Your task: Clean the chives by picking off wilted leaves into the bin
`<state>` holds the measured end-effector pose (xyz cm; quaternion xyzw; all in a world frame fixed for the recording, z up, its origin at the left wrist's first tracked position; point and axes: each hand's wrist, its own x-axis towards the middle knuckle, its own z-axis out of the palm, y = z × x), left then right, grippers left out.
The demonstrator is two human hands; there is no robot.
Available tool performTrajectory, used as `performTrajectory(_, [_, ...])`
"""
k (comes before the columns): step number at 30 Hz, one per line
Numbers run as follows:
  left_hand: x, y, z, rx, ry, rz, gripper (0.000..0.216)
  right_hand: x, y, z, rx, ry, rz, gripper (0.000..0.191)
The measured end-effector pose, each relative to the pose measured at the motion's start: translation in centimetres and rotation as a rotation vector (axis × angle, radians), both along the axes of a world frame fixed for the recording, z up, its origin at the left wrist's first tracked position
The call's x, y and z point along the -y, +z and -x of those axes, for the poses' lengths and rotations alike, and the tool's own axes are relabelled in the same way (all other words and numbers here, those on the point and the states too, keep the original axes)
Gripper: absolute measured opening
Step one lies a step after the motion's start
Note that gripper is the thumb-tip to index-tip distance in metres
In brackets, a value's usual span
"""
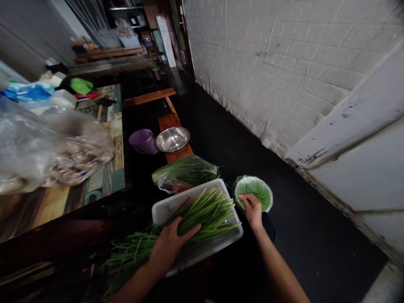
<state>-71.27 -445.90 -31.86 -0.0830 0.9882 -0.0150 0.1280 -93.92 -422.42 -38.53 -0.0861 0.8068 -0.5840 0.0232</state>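
A white rectangular tray (164,208) holds a long bundle of green chives (205,208) whose ends spill over its near edge. My left hand (168,244) lies flat on the chives, fingers stretched out over the stalks. My right hand (252,207) is to the right of the tray, fingers curled in a pinch at the rim of a green bucket (263,189) lined with clear plastic. What the pinch holds is too small to make out.
Behind the tray lies a plastic bag of more greens (186,170), then a steel bowl (172,139) and a purple container (143,141) on a wooden bench (167,122). A large clear bag (47,147) fills the left. A white brick wall (284,63) runs along the right above dark floor.
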Motion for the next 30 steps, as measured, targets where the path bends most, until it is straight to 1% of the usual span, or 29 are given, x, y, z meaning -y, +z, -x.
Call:
performTrajectory(2, [0.0,0.2,0.1,0.005,-0.008,0.036,0.09,-1.2,-1.3,2.4,-0.031,-0.151,-0.024,0.038])
performTrajectory(3, [0.0,0.3,0.1,-0.002,-0.01,0.044,0.091,-1.8,-1.8,3.6,-0.026,-0.183,-0.047,0.04])
performTrajectory(5, [0.1,0.4,0.2,-0.017,-0.019,0.032,0.094,-2.7,-2.6,5.6,0.014,-0.181,-0.106,0.045])
performTrajectory(7, [0.0,0.3,0.3,-0.022,-0.017,-0.014,0.095,-2.8,-2.6,6.2,0.069,-0.155,-0.159,0.052])
performTrajectory(8, [0.0,0.3,0.4,-0.02,-0.014,-0.042,0.094,-2.5,-2.3,5.9,0.094,-0.113,-0.162,0.053])
performTrajectory(9, [-0.1,0.2,0.5,-0.018,-0.009,-0.065,0.093,-1.9,-1.7,5.2,0.114,-0.041,-0.14,0.051])
performTrajectory(11, [-0.2,0.1,0.8,-0.004,-0.017,-0.092,0.092,-0.4,-0.1,3.2,0.149,0.189,-0.059,0.044])
performTrajectory(13, [-0.3,0.1,1.0,0.018,-0.04,-0.084,0.094,1.1,1.7,1.0,0.13,0.4,0.033,0.034])
performTrajectory(14, [-0.3,0.1,1.1,0.026,-0.045,-0.078,0.095,1.7,2.4,0.1,0.096,0.456,0.066,0.029])
performTrajectory(15, [-0.4,0.0,1.1,0.026,-0.048,-0.08,0.095,2.2,3.0,-0.5,0.05,0.478,0.083,0.025])
performTrajectory(17, [-0.4,0.0,1.0,0.0,-0.041,-0.103,0.094,2.6,3.8,-1.3,-0.059,0.464,0.069,0.022])
performTrajectory(19, [-0.3,-0.1,1.0,-0.038,-0.045,-0.109,0.093,2.4,4.2,-1.6,-0.158,0.395,0.018,0.02])
performTrajectory(21, [-0.2,-0.3,0.9,-0.072,-0.068,-0.072,0.093,1.9,4.5,-1.5,-0.228,0.321,-0.029,0.021])
performTrajectory(23, [0.1,-0.5,0.8,-0.113,-0.093,-0.024,0.095,1.1,4.5,-1.0,-0.268,0.237,-0.038,0.023])
performTrajectory(25, [0.5,-0.7,0.7,-0.154,-0.113,0.013,0.097,-0.1,3.9,0.2,-0.29,0.08,-0.03,0.027])
performTrajectory(26, [0.7,-0.8,0.6,-0.167,-0.123,0.035,0.098,-0.9,3.2,1.1,-0.291,-0.04,-0.023,0.029])
performTrajectory(28, [1.0,-0.8,0.3,-0.17,-0.151,0.082,0.1,-2.8,1.0,3.0,-0.244,-0.296,-0.027,0.034])
performTrajectory(29, [1.2,-0.8,0.2,-0.165,-0.165,0.097,0.1,-3.8,-0.4,4.0,-0.192,-0.391,-0.065,0.036])
performTrajectory(30, [1.3,-0.8,0.0,-0.159,-0.174,0.104,0.1,-5.0,-1.9,4.9,-0.121,-0.445,-0.138,0.037])
